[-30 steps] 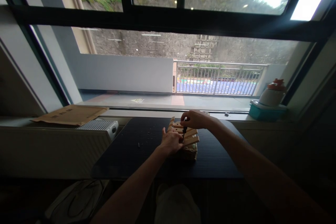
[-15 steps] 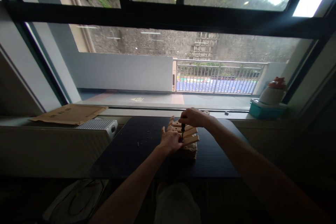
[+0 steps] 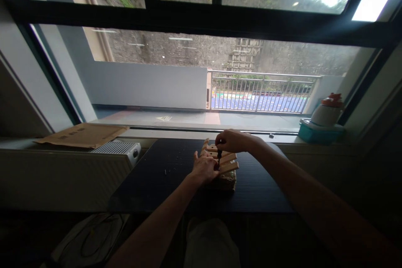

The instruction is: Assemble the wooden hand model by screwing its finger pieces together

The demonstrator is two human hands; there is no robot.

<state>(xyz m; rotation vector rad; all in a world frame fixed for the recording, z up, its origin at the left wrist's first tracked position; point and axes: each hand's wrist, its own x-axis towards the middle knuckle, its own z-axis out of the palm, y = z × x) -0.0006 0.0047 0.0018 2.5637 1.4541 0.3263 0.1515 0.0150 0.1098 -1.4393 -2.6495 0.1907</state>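
Over the surface (image 3: 150, 188), the right hand (image 3: 231, 140) wraps its grip round a screwdriver (image 3: 219, 154); left hand (image 3: 203, 169) touches wood (image 3: 230, 168), grip unclear.

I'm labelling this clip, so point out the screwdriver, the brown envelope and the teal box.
Screwdriver (image 3: 219, 154): head view, on its dark handle.
Brown envelope (image 3: 86, 135): head view, middle of its top face.
Teal box (image 3: 317, 133): head view, front side.

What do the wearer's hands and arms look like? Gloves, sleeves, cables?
Bare, ungloved left hand and right hand. Left forearm and right forearm: no sleeve, watch or cable visible. Rings or small markings: too dim to tell.
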